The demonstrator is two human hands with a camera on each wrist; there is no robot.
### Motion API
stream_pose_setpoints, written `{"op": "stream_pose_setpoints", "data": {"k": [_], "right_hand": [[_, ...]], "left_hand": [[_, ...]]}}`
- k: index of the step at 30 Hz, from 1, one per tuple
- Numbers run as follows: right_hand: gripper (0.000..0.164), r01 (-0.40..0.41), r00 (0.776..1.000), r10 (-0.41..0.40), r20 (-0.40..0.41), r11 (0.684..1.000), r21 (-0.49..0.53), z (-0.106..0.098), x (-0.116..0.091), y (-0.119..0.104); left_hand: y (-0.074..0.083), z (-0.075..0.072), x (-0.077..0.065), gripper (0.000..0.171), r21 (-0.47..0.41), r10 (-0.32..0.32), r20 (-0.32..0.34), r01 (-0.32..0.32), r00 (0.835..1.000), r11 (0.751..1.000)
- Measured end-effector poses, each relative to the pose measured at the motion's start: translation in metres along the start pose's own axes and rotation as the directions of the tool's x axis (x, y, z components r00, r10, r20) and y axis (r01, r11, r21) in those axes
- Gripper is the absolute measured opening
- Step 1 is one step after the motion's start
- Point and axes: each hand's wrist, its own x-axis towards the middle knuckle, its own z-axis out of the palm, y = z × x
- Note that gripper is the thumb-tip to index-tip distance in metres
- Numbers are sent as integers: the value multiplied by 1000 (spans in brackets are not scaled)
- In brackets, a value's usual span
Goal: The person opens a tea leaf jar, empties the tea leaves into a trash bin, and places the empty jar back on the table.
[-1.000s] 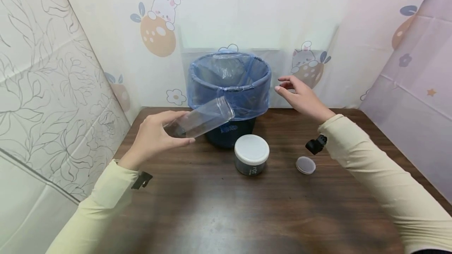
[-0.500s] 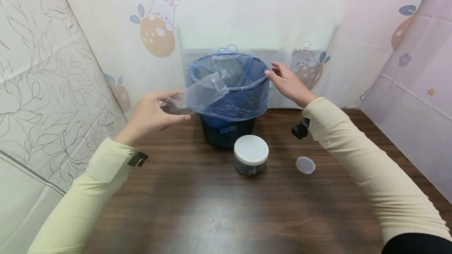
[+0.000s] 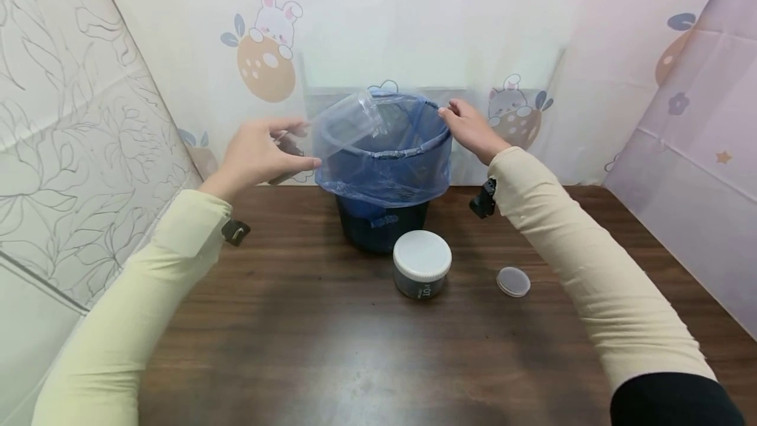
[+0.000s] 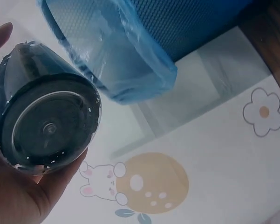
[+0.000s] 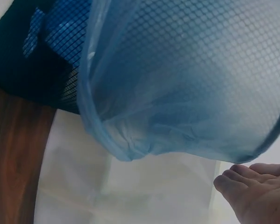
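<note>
My left hand [image 3: 254, 153] grips a clear plastic jar [image 3: 345, 125] near its base, thumb below and fingers above. The jar lies tilted, its uncapped mouth over the left rim of a dark mesh trash bin [image 3: 387, 232]. A blue plastic bag [image 3: 384, 179] lines the bin and folds down over its outside. In the left wrist view the jar's bottom [image 4: 51, 128] looks dark, with pale flecks round its edge; whether anything is inside I cannot tell. My right hand [image 3: 471, 131] touches the bin's right rim; its fingers [image 5: 237, 182] lie against the outside in the right wrist view.
A squat tub with a white lid [image 3: 422, 255] stands in front of the bin on the brown wooden table [image 3: 284, 347]. To its right lies a small round translucent lid [image 3: 513, 281]. Printed cloth walls [image 3: 201, 51] close in the back and sides.
The left hand has raised the jar up and away from me, bringing its mouth from in front of the bin to above the rim. The right hand has moved left onto the bin's rim.
</note>
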Motion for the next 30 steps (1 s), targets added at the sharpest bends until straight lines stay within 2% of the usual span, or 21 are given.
{"op": "stream_pose_setpoints", "data": {"k": [11,15,21,30], "right_hand": [[50,-53,998,55,-27,996,67,9,17,-3],[35,-36,998,39,-43,997,69,13,18,-2],[51,-68,998,68,-9,997,27,13,17,-2],[52,-41,999,40,-24,998,-46,14,17,-3]], "left_hand": [[5,-10,29,68,136,2,46,-9,999,991],[5,-10,34,70,180,-8,66,-4,998,984],[7,-9,41,67,253,15,59,-29,998,967],[15,-4,51,68,298,28,80,-51,996,953]]}}
